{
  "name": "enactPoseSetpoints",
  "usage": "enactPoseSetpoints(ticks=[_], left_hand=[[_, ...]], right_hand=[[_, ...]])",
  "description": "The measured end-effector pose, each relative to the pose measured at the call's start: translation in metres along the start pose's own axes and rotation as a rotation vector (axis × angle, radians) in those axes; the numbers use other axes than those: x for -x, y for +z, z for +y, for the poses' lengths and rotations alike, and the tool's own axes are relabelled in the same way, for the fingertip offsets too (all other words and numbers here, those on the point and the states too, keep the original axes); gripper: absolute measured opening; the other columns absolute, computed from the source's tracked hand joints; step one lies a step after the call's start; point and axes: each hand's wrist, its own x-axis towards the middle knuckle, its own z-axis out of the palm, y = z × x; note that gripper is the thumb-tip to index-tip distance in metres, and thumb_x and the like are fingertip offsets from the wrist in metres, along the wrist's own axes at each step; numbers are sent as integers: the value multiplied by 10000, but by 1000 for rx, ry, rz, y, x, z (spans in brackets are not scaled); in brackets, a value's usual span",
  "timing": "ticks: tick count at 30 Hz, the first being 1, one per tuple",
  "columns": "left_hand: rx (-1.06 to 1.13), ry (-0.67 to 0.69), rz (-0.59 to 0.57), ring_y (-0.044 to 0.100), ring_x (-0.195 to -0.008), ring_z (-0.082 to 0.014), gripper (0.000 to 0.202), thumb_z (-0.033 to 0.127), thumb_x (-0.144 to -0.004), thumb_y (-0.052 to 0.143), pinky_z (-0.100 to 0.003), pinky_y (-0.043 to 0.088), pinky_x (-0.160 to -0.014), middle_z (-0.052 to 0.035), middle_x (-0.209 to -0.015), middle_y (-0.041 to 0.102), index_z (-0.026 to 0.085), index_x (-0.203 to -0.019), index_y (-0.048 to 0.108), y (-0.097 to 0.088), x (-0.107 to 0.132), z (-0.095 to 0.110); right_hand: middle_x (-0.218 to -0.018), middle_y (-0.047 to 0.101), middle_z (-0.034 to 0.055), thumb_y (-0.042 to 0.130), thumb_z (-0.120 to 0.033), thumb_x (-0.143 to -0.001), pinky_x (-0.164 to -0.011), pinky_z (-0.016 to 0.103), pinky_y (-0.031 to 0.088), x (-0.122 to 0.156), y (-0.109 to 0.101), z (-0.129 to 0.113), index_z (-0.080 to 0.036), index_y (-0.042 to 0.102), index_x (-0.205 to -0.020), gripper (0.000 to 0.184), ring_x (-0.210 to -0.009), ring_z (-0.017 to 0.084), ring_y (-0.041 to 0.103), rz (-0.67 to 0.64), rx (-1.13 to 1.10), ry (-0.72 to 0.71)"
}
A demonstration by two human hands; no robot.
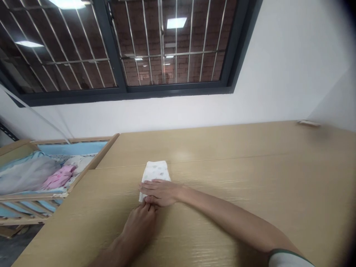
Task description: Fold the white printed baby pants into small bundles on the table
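Observation:
A folded white cloth (156, 170) with small grey prints lies flat on the wooden tabletop (236, 178). Across its near half rests my right hand (161, 192), palm down with the fingers stretched out to the left. My left hand (141, 218) is at the cloth's near edge, its fingers curled in and touching my right thumb. The left fingertips seem to pinch that edge, though they are partly hidden. Whether the cloth is a garment or a plain piece of fabric cannot be told.
To the left stands a wooden crib (94, 157) with blue lining, a pink cloth (59, 177) and sheer white netting (27, 176). A small flat object (308, 123) lies at the table's far right corner. Behind the table are a white wall and a barred window (178, 91).

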Motion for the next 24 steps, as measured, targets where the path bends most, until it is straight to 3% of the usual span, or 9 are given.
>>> enactPoseSetpoints(ticks=[3,6,12,15,18,22,24], left_hand=[[-29,-33,-82,613,-1240,-308,357,71,-965,401,-423,551,-970,-206,-1322,637,112,-1203,664,-1,-6,-4],[15,-72,-113,632,-1215,-309,345,132,-1009,375,-436,543,-971,-205,-1377,603,114,-1233,638,-7,-12,-9],[118,-103,-132,705,-895,-288,252,250,-1009,446,-384,529,-765,-70,-953,741,222,-976,694,-16,-17,-34],[177,-66,-34,690,-931,-289,201,266,-980,510,-389,515,-793,-59,-948,736,249,-1032,704,-3,-17,-54],[253,74,137,656,-1021,-259,206,195,-930,558,-383,499,-895,-66,-1069,707,243,-1073,697,13,-17,-73],[268,206,270,626,-1001,-227,221,107,-928,475,-359,488,-885,-69,-1084,657,216,-999,653,22,-17,-82],[260,216,274,614,-943,-218,231,101,-957,409,-356,481,-864,-58,-1008,649,208,-938,613,20,-18,-79]], right_hand=[[-1661,230,73,354,-550,-1050,-1256,449,107,-7,-6,28,-236,317,-1589,624,-1550,234,163,-13,78,65],[-1673,171,61,305,-561,-1052,-1260,441,83,-12,-22,52,-228,250,-1610,653,-1555,234,134,9,106,154],[-1670,207,72,275,-497,-1066,-1256,430,108,-15,-31,71,-193,268,-1606,620,-1551,230,158,96,173,149],[-1632,318,134,308,-445,-1064,-1228,464,173,-7,-30,56,-159,373,-1552,570,-1518,264,247,213,279,148],[-1402,556,183,375,-494,-1040,-1138,524,300,11,-34,26,-152,575,-1357,507,-1309,321,492,279,366,175],[-1097,642,160,523,-691,-913,-963,512,453,39,-36,-14,-151,651,-1150,603,-1019,326,604,128,351,233],[-1116,633,165,606,-633,-883,-910,490,483,51,-33,-26,-146,632,-1154,557,-995,326,608,53,339,254]])
